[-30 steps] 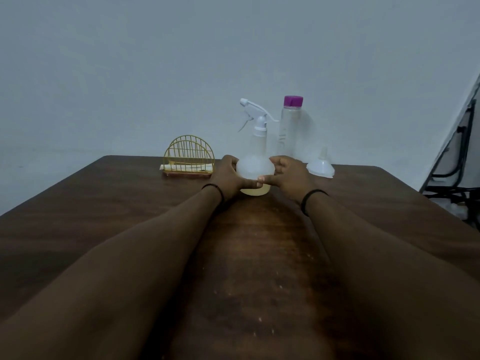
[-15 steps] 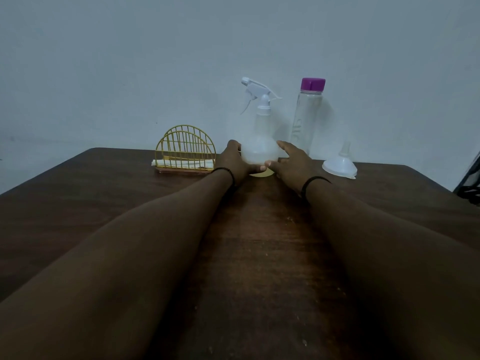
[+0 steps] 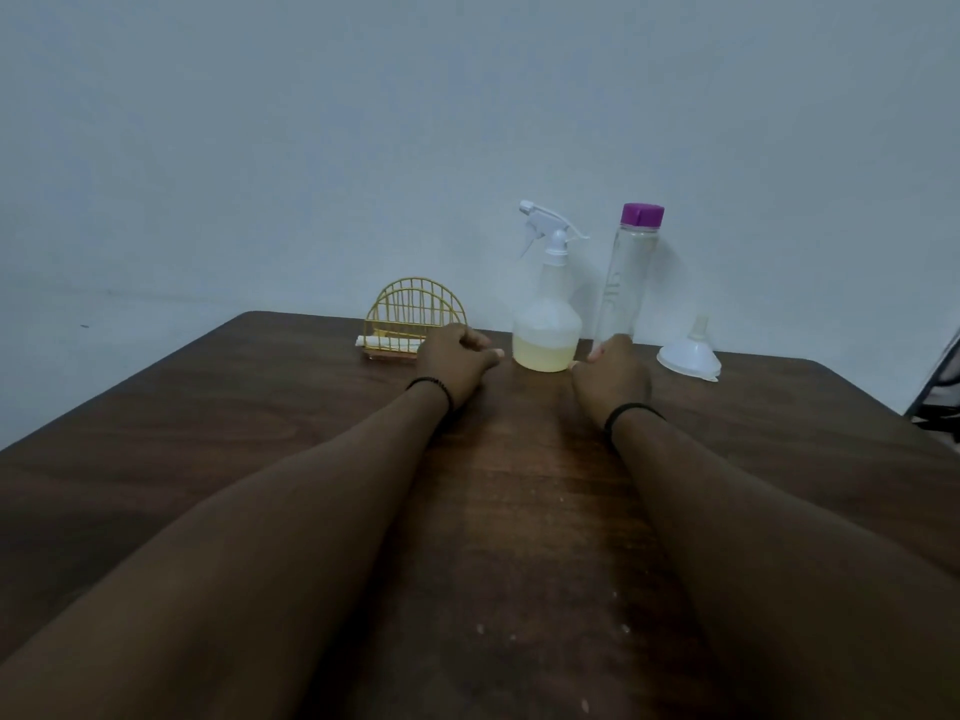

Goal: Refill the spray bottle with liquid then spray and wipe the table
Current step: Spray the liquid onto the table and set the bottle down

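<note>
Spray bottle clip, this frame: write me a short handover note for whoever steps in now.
Left hand: loosely curled, holds nothing, just left of the spray bottle.
Right hand: holds nothing, just right of it.
Spray bottle: upright near the table's far edge, sprayer on, a little yellowish liquid at the bottom.
Clear bottle with purple cap and funnel: to its right.
Napkin holder: to its left.
Done: nothing evident.
Left: refill, spray, wipe.

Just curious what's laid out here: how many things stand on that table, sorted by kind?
Bottles: 2, white-trigger spray bottle, clear purple-capped bottle
Funnels: 1, white plastic funnel
Holders: 1, gold wire napkin holder
Total: 4
</note>
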